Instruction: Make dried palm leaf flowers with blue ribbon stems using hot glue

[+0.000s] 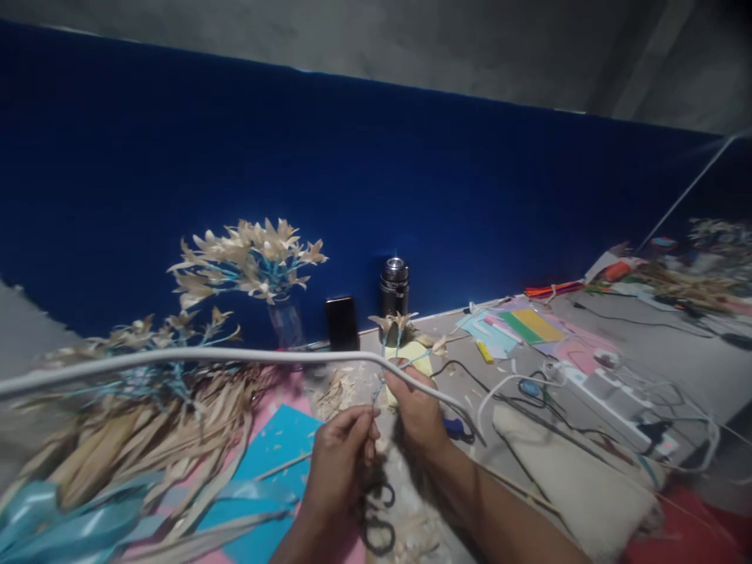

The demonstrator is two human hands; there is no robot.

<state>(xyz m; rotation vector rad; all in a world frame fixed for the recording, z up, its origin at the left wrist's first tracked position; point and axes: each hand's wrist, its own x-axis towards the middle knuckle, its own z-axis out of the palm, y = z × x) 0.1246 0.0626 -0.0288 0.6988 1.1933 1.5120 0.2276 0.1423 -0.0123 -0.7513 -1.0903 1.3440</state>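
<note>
From where I stand, I see the person's two hands above the middle of the worktop [675, 364]. The left hand [346, 439] is closed, and its fingertips pinch the lower stem of a pale flower sprig [392, 322]. The right hand [418, 403] is also closed and grips the same sprig higher, under its flowers. These flowers are in front of the dark thermos [394, 294], which stands at the back edge, beside an upright phone [341, 323]. Under the left hand there are black scissors handles [379, 540]; I cannot tell if the hand touches them. Toward the left edge lie dry strips [146, 446], next to a blue sheet [276, 462]. Behind them, a clear vase [287, 323] carries a bouquet [258, 254]. Toward the right edge lies a white power strip [616, 411].
</note>
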